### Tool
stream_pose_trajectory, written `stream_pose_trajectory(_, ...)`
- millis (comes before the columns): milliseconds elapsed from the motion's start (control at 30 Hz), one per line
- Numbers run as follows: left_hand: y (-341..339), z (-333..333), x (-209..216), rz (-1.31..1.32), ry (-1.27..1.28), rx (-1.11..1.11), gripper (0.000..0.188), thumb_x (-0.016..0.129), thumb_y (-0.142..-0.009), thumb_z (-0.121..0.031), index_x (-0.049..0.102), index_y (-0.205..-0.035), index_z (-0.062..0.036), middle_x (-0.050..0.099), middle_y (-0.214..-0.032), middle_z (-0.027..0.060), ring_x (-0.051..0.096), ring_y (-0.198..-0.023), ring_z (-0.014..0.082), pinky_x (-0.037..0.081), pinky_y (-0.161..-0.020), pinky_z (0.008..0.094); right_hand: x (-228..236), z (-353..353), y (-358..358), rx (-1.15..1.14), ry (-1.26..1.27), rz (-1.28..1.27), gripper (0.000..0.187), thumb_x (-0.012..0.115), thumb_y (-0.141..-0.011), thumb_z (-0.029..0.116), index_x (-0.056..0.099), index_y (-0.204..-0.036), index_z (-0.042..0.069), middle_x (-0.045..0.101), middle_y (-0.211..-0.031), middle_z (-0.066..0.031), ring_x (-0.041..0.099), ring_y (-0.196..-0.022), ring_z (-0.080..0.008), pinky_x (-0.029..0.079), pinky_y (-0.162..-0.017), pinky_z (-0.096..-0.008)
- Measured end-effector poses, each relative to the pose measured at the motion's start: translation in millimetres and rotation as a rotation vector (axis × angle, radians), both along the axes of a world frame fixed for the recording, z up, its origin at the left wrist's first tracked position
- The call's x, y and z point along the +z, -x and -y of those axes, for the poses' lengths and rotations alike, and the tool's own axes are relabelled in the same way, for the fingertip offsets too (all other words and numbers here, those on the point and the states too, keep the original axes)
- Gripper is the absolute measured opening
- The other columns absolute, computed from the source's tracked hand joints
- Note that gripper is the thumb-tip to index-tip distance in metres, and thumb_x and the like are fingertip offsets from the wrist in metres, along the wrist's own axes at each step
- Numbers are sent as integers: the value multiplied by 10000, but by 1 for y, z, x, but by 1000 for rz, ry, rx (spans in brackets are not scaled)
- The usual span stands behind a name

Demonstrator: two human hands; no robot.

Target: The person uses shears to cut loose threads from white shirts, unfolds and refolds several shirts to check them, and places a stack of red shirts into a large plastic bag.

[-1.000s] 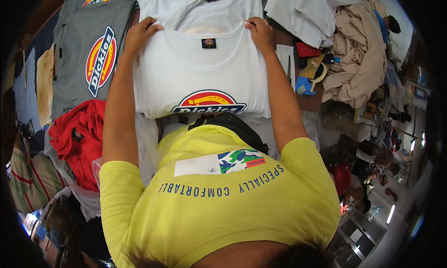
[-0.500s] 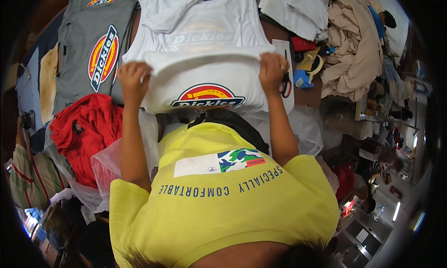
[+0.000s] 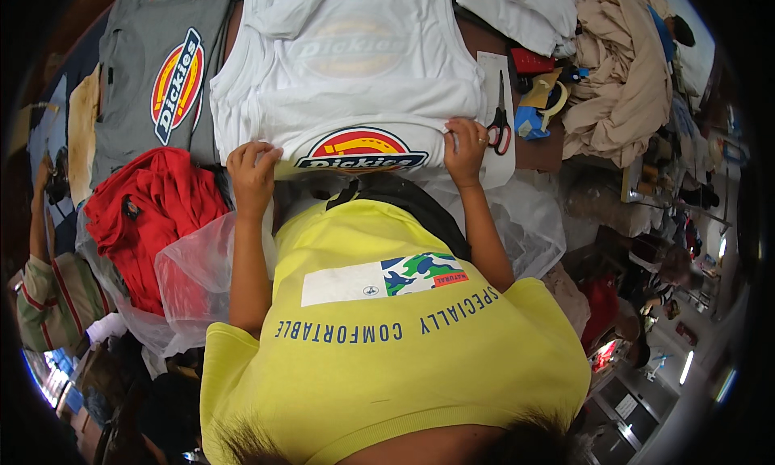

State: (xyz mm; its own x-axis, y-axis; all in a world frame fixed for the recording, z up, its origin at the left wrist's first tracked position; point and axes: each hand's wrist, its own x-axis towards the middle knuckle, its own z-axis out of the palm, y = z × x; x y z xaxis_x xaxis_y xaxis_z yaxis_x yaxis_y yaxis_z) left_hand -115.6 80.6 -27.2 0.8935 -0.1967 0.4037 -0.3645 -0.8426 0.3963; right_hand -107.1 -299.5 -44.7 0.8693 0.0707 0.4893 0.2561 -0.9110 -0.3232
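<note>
A white shirt (image 3: 339, 98) lies spread in front of me, with a red, yellow and navy logo on the part hanging over the table's near edge. A fainter print shows through the fabric farther up. My left hand (image 3: 254, 170) is closed on the shirt's near left corner, fingers bent. At the near right side, my right hand (image 3: 466, 152) pinches the fabric between thumb and fingers. Between the two hands the cloth bulges in a soft roll. A sleeve lies folded across the shirt's far left part.
Grey printed shirts (image 3: 133, 102) lie to the left, above a red garment (image 3: 153, 215) in clear plastic. At right are scissors (image 3: 500, 130) on white paper, a tape roll (image 3: 555, 99), white cloth (image 3: 525, 13) and a beige fabric heap (image 3: 617, 77). A person (image 3: 60, 303) is at far left.
Both hands have come nearer to me and slightly closer together, still on the shirt. The lifted fold between them has dropped flatter, and the logo part now hangs lower over the edge.
</note>
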Motion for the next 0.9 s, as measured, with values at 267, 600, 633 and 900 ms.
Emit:
stream_pose_trajectory(267, 2, 2, -5, -16, 60, 35, 208, 652, -678, -21, 653, -847, -142, 592, -893, 4, 527, -933, 238, 368, -828, 365, 0, -1, -1, -1, -26, 10, 198, 615, -692, 60, 579, -878, 116, 583, -949, -9, 475, -945, -233, 338, -865, -361)
stream_pose_trajectory(600, 1, 4, -5, -46, 67, 39, 186, 666, -692, -32, 651, -845, -138, 594, -898, 8, 521, -933, 234, 376, -820, 356, -2, 1, -1, -13, -41, 9, 219, 633, -674, 61, 581, -877, 122, 578, -948, 2, 481, -946, -217, 339, -857, -359)
stream_pose_trajectory(633, 1, 4, -5, -52, 68, 41, 181, 667, -696, -34, 650, -844, -136, 593, -899, 9, 520, -933, 233, 376, -820, 356, -2, 1, -1, -15, -40, 14, 220, 633, -673, 60, 581, -878, 122, 577, -948, 2, 481, -946, -217, 340, -856, -358)
stream_pose_trajectory(900, 1, 5, -6, -39, 59, 36, 184, 672, -696, -27, 646, -846, -131, 590, -901, 10, 512, -932, 234, 377, -814, 354, -2, 2, -1, -17, -34, 31, 202, 640, -672, 70, 585, -859, 119, 576, -949, 0, 483, -943, -214, 350, -847, -356)
